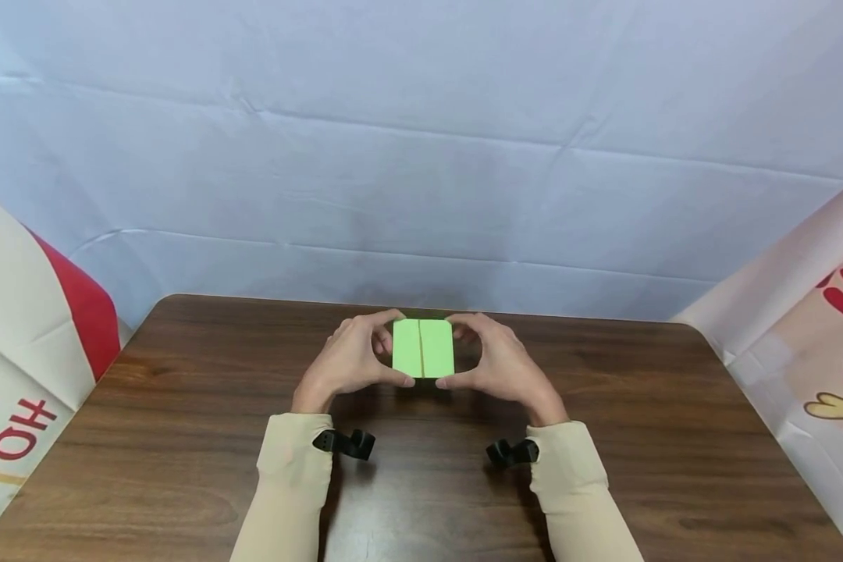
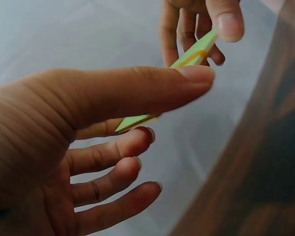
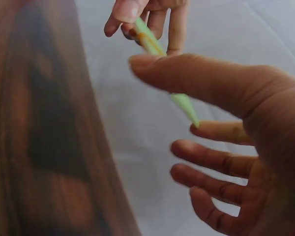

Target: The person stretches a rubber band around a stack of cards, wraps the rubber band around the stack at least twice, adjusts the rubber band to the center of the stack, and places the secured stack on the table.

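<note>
A thin, light-green square stack [image 1: 406,349], seemingly of paper, is held up over the table with its face toward the head camera. Down its middle runs a narrow yellow-brown rubber band [image 1: 422,349]. My left hand [image 1: 354,355] pinches the left side between thumb and forefinger, at the upper and lower corners. On the opposite side my right hand [image 1: 497,361] grips it the same way. Seen nearly edge-on in the left wrist view, the green stack [image 2: 132,122] is partly hidden by my thumb. The right wrist view shows its green tip [image 3: 184,105] below my right thumb.
Beneath both hands is a dark brown wooden table [image 1: 674,437]. A pale, creased cloth [image 1: 421,156] hangs behind it. Printed sheets border the left [image 1: 28,375] and right [image 1: 815,367] sides. Black wrist mounts [image 1: 344,443] sit at both cuffs.
</note>
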### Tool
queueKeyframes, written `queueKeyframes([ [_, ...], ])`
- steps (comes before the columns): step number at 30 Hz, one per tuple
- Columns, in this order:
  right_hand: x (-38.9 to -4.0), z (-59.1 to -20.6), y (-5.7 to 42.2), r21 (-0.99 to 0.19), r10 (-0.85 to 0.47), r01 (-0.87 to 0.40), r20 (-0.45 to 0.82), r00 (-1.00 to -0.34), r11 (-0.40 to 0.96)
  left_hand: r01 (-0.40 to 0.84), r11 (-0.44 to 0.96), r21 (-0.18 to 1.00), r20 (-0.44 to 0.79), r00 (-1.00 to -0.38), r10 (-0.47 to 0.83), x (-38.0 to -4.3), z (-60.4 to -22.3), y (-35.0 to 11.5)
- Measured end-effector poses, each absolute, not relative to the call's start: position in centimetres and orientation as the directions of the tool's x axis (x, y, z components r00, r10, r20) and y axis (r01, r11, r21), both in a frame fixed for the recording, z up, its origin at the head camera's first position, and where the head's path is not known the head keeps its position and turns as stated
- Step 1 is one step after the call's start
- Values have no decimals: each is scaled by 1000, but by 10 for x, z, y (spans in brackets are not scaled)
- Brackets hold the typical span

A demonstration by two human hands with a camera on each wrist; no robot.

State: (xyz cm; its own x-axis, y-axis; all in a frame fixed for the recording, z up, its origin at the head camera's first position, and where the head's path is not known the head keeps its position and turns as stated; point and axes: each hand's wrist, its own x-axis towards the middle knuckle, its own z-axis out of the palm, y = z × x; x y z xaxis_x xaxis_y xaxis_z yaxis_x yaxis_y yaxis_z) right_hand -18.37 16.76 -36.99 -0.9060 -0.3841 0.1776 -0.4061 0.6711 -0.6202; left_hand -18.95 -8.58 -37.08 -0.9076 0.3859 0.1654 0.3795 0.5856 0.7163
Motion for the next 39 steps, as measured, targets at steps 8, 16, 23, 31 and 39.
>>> queueKeyframes([
  [8, -195, -392, 163, -544, -394, -309, -44, -918, 780, 263, 702, 662, -13, -932, 361, -203, -405, -83],
  [16, -211, -402, 163, -490, -413, -305, -128, -902, 817, 247, 800, 547, -88, -933, 348, -212, -415, -74],
  [23, -223, -404, 163, -485, -385, -267, -159, -909, 832, 223, 820, 527, -124, -935, 333, -220, -417, -69],
  [31, -226, -404, 160, -456, -359, -246, -178, -916, 855, 195, 818, 542, -147, -936, 320, -223, -417, -70],
  [39, -221, -405, 166, -483, -371, -271, -124, -920, 833, 224, 800, 556, -106, -936, 336, -222, -419, -72],
])
